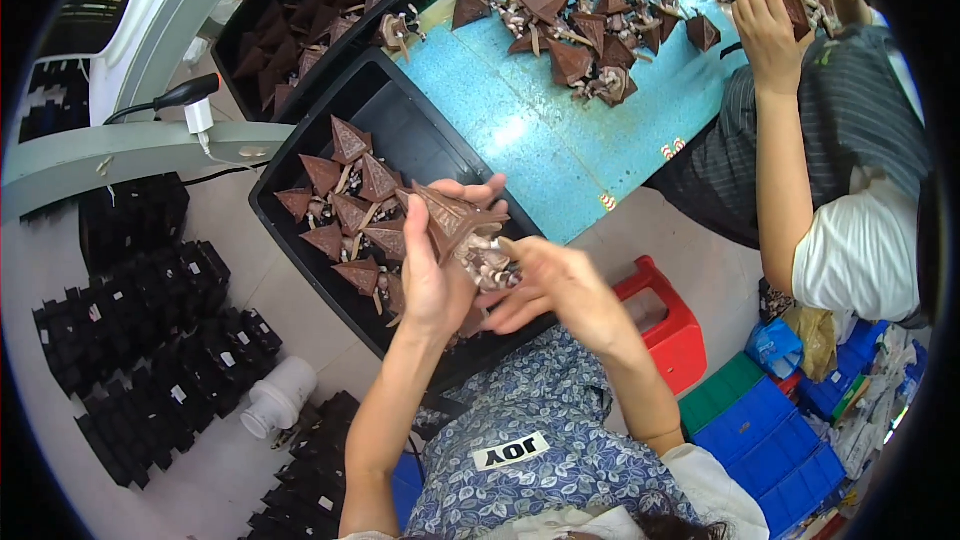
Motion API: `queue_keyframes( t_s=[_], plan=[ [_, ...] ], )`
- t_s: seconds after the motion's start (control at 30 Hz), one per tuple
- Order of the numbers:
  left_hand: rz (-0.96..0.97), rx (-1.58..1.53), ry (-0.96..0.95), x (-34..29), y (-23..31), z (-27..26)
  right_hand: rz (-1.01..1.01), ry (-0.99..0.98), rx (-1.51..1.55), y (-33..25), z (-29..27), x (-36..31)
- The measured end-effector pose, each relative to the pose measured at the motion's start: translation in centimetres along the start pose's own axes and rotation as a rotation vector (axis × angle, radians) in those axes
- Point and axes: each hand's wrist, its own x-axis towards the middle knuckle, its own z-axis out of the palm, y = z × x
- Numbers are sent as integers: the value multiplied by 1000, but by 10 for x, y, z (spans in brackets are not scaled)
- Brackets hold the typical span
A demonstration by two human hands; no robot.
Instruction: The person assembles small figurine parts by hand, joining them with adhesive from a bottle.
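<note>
In my left hand [428, 275] is a brown, pointed, roof-shaped ornament [455, 218] with small pebble-like bits and pale pieces at its lower end. The left fingers and thumb are wrapped round its sides. My right hand [575, 290] is against the pebbly end, its fingers stretched out, apart and slightly blurred. Whether a small piece sits at its fingertips cannot be made out. Below both hands is a black tray [405, 125], with several similar brown ornaments [352, 212] packed along its left side.
Beyond the tray, a blue-topped table [500, 135] bears a heap of ornaments [585, 25]. Another black tray [235, 35] of them stands far left. At right, a co-worker's hand [770, 35] holds an ornament. A red stool [675, 335] and blue bins [770, 450] stand lower right.
</note>
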Motion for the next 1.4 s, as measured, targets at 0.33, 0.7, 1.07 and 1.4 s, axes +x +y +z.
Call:
queue_keyframes(
  t_s=[0.33,0.7,1.07,1.4],
  plan=[
    [-281,-204,194,-14,15,-21,-848,397,-719,42,25,-7],
    [-524,-99,160,-26,6,-17,-300,255,-107,54,20,-10],
    [-771,-539,216,-33,2,-19,-484,391,-535,52,22,-19],
    [-342,273,179,-42,2,3,-474,466,-574,43,19,-23]
  ],
)
